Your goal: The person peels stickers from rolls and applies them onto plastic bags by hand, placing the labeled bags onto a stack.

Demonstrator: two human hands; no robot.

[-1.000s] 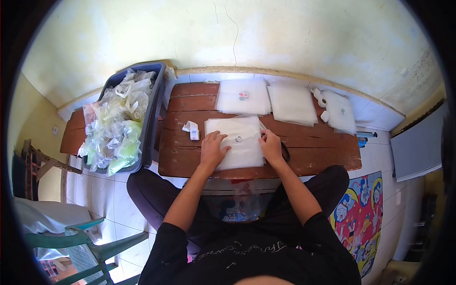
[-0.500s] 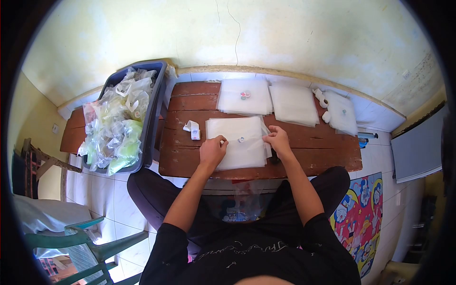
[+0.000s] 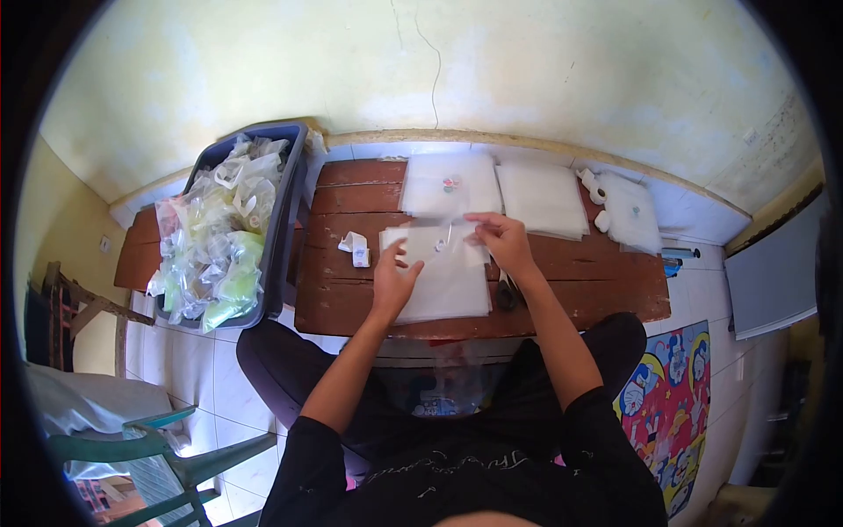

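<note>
A stack of clear plastic bags (image 3: 443,290) lies at the front middle of the wooden table. My right hand (image 3: 502,241) is closed in a pinch on a thin clear plastic bag (image 3: 452,230), raised at the stack's far right side. Over the left edge of the stack, my left hand (image 3: 397,277) is open, fingers apart and holding nothing. A small round sticker (image 3: 438,247) shows near the stack's middle. Left of that hand sits a roll of labels (image 3: 360,255) with a loose strip. Dark-handled scissors (image 3: 506,297) lie partly hidden beside the stack, near my right wrist.
Further stacks of plastic bags (image 3: 542,200) lie along the back of the brown table (image 3: 351,299), one with stickers on top. Small white rolls (image 3: 601,220) stand between stacks. At left is a grey bin (image 3: 279,237) full of crumpled bags; a green chair (image 3: 180,457) stands lower left.
My right hand has moved up and left, drawing the bag away toward the back of the stack. My left hand has opened and come off the stack's top. The scissors show more.
</note>
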